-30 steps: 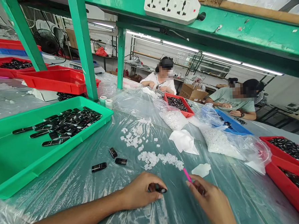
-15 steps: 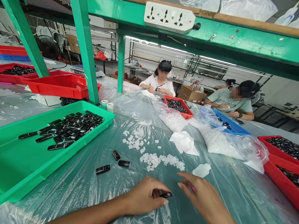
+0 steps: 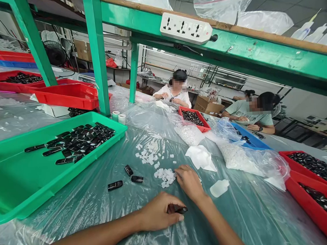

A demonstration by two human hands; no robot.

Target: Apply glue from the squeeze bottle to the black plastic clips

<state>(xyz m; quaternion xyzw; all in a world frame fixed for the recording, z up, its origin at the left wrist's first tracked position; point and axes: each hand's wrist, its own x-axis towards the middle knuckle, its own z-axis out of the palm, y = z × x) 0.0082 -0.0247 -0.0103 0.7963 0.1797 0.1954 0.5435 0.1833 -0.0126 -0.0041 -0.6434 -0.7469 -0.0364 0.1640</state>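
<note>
My left hand [image 3: 161,212] is closed around a small black plastic casing [image 3: 181,210], whose rounded end pokes out between thumb and fingers. Over the small white plastic pieces [image 3: 164,177] lies my right hand [image 3: 189,182], its fingers bent down at the heap's right side. Its fingertips are partly hidden, so what they pinch is not visible. More white pieces [image 3: 148,154] are scattered farther back. Three loose black casings, one of them this casing [image 3: 115,185], rest left of the heap. Many similar casings [image 3: 79,141] are piled in the green tray [image 3: 21,188].
A white paper sheet [image 3: 200,158] and a flat translucent piece [image 3: 220,188] lie to the right. Beyond are bags of white parts [image 3: 236,157] and red trays [image 3: 307,193]. A green post [image 3: 96,56] and shelf with a power strip [image 3: 186,28] stand ahead. Co-workers sit opposite.
My right hand has moved forward and left, from beside my left hand onto the white pieces. My left hand keeps its hold on the black casing, nearly still.
</note>
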